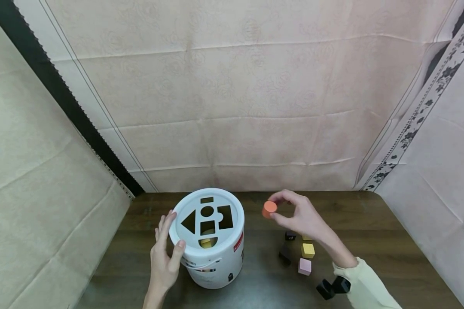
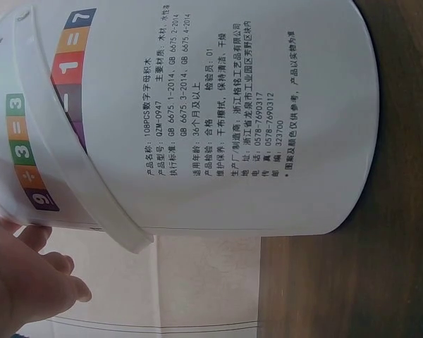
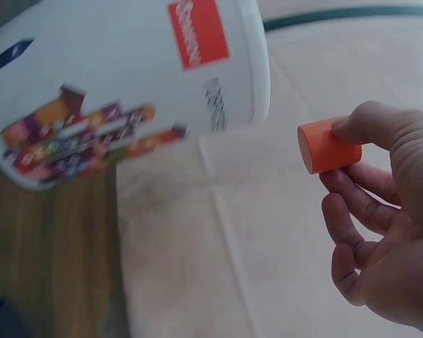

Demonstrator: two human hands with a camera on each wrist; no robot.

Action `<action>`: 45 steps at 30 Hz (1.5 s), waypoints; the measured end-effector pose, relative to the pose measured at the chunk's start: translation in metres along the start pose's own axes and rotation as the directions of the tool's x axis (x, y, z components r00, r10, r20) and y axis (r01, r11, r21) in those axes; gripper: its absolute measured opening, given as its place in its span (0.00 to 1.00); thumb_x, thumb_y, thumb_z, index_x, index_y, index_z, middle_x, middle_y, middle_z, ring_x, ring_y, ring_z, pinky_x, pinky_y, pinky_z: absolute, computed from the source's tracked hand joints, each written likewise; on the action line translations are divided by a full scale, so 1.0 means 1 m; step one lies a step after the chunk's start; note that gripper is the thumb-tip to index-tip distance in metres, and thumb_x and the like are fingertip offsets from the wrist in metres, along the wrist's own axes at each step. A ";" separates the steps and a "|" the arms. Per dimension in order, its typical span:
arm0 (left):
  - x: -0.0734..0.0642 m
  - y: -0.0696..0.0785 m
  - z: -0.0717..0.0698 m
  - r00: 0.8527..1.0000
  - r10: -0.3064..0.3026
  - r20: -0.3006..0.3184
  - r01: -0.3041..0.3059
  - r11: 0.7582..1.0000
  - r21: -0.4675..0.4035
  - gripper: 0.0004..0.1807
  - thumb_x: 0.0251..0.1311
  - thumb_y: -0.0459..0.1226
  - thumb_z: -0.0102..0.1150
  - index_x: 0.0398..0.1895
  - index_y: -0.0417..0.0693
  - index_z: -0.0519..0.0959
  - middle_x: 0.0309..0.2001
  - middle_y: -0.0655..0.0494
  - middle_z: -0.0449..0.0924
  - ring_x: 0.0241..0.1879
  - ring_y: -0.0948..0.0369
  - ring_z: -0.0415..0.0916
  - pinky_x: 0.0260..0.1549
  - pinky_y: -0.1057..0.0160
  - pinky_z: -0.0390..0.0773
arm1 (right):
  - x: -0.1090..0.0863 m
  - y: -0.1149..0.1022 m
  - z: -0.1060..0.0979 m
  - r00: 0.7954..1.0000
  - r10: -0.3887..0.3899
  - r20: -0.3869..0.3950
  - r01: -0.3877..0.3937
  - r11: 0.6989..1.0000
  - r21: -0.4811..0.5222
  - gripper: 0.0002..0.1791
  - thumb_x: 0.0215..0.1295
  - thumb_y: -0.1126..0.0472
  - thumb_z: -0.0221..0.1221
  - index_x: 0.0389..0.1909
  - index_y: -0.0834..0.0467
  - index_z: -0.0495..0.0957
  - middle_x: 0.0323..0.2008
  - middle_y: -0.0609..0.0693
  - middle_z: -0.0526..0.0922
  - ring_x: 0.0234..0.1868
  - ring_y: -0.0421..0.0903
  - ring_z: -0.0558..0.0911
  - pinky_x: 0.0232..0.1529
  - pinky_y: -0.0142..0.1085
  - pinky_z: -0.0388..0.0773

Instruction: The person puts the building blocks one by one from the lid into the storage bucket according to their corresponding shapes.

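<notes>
A white bucket [image 1: 216, 270] stands upright on the table, its pale lid [image 1: 232, 206] cut with a triangle, a circle and other shaped holes. Through the lid's front hole a yellow block [image 1: 206, 243] shows inside. My left hand [image 1: 165, 253] rests against the left side of the lid, its thumb at the front of the rim; in the left wrist view the fingers [image 2: 56, 264] are partly hidden. To the right of the bucket and apart from it, my right hand [image 1: 299, 214] pinches an orange cylinder block [image 3: 331, 146] between thumb and fingers.
Right of the bucket lie a yellow cube [image 1: 307, 250], a pink cube [image 1: 304, 266] and dark blocks [image 1: 285, 254]. Another yellow block [image 1: 306, 237] is partly hidden by the right forearm. Cloth walls [image 1: 255, 107] enclose the wooden table [image 1: 371, 240] at the back and sides.
</notes>
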State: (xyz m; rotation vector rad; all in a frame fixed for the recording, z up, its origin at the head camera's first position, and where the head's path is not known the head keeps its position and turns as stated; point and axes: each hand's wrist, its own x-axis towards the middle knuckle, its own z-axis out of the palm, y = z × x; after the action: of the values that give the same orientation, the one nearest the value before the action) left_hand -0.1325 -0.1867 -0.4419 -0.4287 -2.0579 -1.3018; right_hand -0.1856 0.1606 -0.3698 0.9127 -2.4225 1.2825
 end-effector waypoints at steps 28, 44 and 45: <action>0.000 0.002 -0.001 1.000 0.007 0.002 -0.007 1.000 0.007 0.32 0.53 0.34 0.54 0.65 0.46 0.62 0.63 0.48 0.61 0.66 0.47 0.45 0.54 0.32 0.37 | 0.089 -0.035 0.090 0.977 -0.116 0.178 0.116 0.993 0.012 0.13 0.49 0.59 0.65 0.38 0.54 0.79 0.34 0.38 0.79 0.40 0.40 0.74 0.43 0.44 0.64; -0.001 0.000 0.000 1.000 -0.008 0.004 0.008 1.000 -0.002 0.32 0.54 0.35 0.53 0.65 0.46 0.62 0.64 0.50 0.61 0.66 0.47 0.45 0.53 0.32 0.36 | 0.092 -0.037 0.100 0.975 -0.108 0.192 0.124 0.990 -0.073 0.14 0.49 0.55 0.66 0.39 0.51 0.80 0.38 0.39 0.80 0.44 0.42 0.64 0.40 0.43 0.54; -0.001 0.000 0.000 1.000 -0.011 0.004 0.011 1.000 0.000 0.32 0.54 0.35 0.53 0.65 0.46 0.62 0.64 0.50 0.61 0.66 0.48 0.45 0.53 0.32 0.36 | 0.092 -0.037 0.099 0.975 -0.109 0.195 0.125 0.990 -0.071 0.15 0.49 0.55 0.66 0.40 0.52 0.80 0.38 0.39 0.80 0.43 0.43 0.64 0.40 0.43 0.54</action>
State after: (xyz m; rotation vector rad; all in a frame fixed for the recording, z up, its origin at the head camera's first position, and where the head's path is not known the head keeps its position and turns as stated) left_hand -0.1321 -0.1865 -0.4424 -0.4214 -2.0659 -1.3087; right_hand -0.2263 0.0267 -0.3585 1.1841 -2.4996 1.0896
